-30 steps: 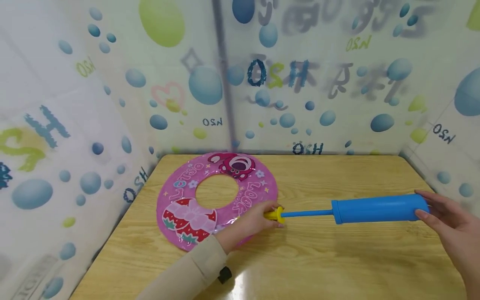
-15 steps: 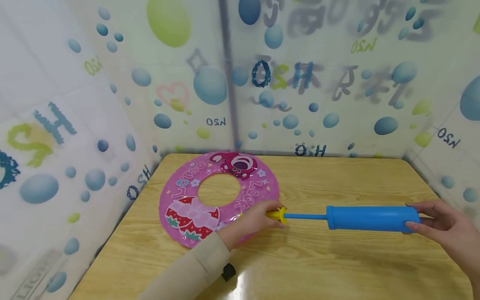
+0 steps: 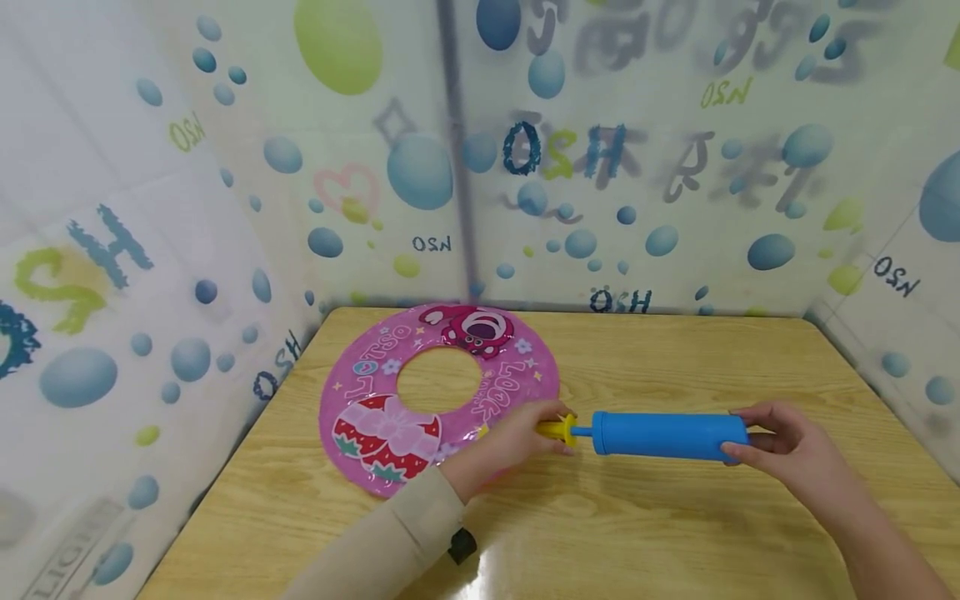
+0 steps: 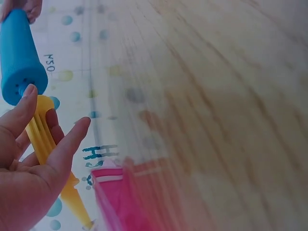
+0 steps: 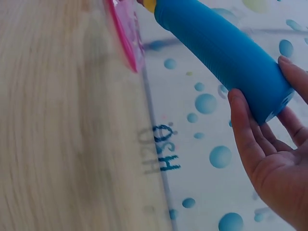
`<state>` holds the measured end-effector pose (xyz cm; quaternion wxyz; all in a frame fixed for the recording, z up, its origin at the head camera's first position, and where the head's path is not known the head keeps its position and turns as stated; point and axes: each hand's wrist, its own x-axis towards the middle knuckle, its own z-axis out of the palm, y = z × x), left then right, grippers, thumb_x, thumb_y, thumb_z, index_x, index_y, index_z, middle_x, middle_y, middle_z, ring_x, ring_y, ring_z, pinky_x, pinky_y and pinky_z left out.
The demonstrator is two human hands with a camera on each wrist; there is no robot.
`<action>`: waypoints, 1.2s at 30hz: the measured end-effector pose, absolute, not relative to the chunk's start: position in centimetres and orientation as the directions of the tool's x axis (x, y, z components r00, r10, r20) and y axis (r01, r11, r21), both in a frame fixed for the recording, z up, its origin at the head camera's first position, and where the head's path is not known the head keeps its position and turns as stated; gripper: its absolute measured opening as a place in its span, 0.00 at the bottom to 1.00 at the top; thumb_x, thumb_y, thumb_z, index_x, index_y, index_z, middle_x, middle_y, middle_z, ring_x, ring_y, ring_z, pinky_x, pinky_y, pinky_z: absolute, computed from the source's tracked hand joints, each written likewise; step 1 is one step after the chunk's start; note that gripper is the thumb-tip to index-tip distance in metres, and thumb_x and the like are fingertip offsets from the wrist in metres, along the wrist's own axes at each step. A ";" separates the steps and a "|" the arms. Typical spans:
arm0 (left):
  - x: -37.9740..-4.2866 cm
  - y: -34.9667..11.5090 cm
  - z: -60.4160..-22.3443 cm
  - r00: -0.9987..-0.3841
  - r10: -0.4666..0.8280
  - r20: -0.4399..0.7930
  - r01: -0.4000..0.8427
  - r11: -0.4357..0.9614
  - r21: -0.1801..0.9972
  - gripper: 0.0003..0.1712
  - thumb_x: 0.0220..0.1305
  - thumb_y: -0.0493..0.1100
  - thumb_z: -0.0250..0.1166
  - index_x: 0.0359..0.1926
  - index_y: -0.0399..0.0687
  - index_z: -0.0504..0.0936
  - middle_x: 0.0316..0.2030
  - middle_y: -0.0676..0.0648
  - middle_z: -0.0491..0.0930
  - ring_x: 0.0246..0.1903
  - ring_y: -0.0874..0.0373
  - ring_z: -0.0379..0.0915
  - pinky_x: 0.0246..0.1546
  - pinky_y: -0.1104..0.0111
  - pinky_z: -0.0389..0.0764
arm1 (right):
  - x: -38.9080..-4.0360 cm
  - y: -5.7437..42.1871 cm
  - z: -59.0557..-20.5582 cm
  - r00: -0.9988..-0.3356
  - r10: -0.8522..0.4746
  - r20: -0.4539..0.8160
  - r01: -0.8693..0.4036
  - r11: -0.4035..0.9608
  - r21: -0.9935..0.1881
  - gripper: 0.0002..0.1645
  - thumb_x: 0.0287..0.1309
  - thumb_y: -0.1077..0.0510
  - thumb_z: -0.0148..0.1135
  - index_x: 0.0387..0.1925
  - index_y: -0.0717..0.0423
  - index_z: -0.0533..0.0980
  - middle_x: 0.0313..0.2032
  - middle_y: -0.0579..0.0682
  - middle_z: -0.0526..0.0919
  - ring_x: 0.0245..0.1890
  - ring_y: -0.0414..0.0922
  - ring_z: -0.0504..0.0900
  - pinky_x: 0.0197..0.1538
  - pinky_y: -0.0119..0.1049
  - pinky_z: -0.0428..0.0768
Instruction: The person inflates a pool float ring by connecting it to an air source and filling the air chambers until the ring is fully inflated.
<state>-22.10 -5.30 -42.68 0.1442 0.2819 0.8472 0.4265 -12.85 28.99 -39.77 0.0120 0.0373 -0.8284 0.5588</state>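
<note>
A blue hand air pump [image 3: 667, 436] is held level above the table, with a short length of its blue rod showing. My left hand [image 3: 517, 437] grips the yellow handle [image 3: 557, 430] on its left end. In the left wrist view that yellow handle [image 4: 42, 139] lies between thumb and fingers and tapers to a narrow tip. Fingers and thumb of my right hand [image 3: 795, 442] hold the far end of the barrel; the right wrist view has them around the barrel's end [image 5: 269, 96]. Behind my left forearm lies a pink swim ring [image 3: 360, 358] with strawberry and bear prints.
The wooden table [image 3: 675, 533] extends under both arms. Walls covered by a sheet with blue and green bubble prints [image 3: 420, 171] stand behind and on both sides. A small black object [image 3: 462, 546] shows beside the left sleeve.
My right hand has moved left with the blue barrel, sliding it over the rod, so much less rod shows. The left hand and handle stay nearly in place.
</note>
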 end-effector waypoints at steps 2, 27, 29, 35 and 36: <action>-22.1 -5.2 -42.8 -0.792 0.610 0.009 0.369 0.469 0.802 0.23 0.59 0.42 0.71 0.56 0.48 0.79 0.49 0.53 0.79 0.51 0.59 0.74 0.54 0.69 0.74 | -13.0 28.2 -40.0 -0.996 -0.056 0.069 -0.085 0.359 -0.929 0.17 0.62 0.64 0.64 0.50 0.61 0.71 0.43 0.33 0.79 0.39 0.37 0.84 0.39 0.34 0.83; -22.5 -5.4 -43.0 -0.811 0.581 -0.074 0.299 0.519 0.801 0.26 0.59 0.44 0.71 0.58 0.51 0.75 0.46 0.53 0.77 0.45 0.61 0.73 0.50 0.68 0.75 | -11.9 32.2 -40.3 -0.978 -0.016 0.208 -0.199 0.369 -0.908 0.28 0.59 0.72 0.62 0.59 0.51 0.73 0.49 0.29 0.77 0.42 0.29 0.80 0.36 0.28 0.82; -22.5 -5.4 -43.0 -0.812 0.579 -0.067 0.299 0.513 0.805 0.26 0.59 0.43 0.71 0.58 0.50 0.75 0.47 0.52 0.78 0.45 0.60 0.73 0.50 0.68 0.75 | -11.7 33.0 -40.3 -0.973 0.003 0.231 -0.212 0.388 -0.897 0.29 0.59 0.73 0.62 0.60 0.50 0.73 0.51 0.29 0.74 0.43 0.26 0.79 0.36 0.26 0.81; -22.7 -5.2 -43.2 -0.823 0.566 -0.056 0.294 0.508 0.809 0.27 0.59 0.44 0.72 0.59 0.51 0.75 0.50 0.50 0.78 0.49 0.58 0.74 0.52 0.67 0.75 | -11.2 34.7 -40.3 -0.949 0.027 0.315 -0.284 0.366 -0.887 0.31 0.58 0.78 0.59 0.61 0.55 0.73 0.53 0.29 0.74 0.44 0.24 0.78 0.37 0.21 0.79; -22.7 -5.2 -43.3 -0.826 0.562 -0.056 0.291 0.510 0.810 0.27 0.59 0.44 0.72 0.59 0.51 0.75 0.51 0.50 0.78 0.49 0.57 0.74 0.52 0.67 0.75 | -11.2 34.9 -40.3 -0.941 0.029 0.337 -0.305 0.353 -0.884 0.31 0.57 0.79 0.58 0.60 0.56 0.73 0.53 0.30 0.76 0.44 0.25 0.78 0.37 0.21 0.79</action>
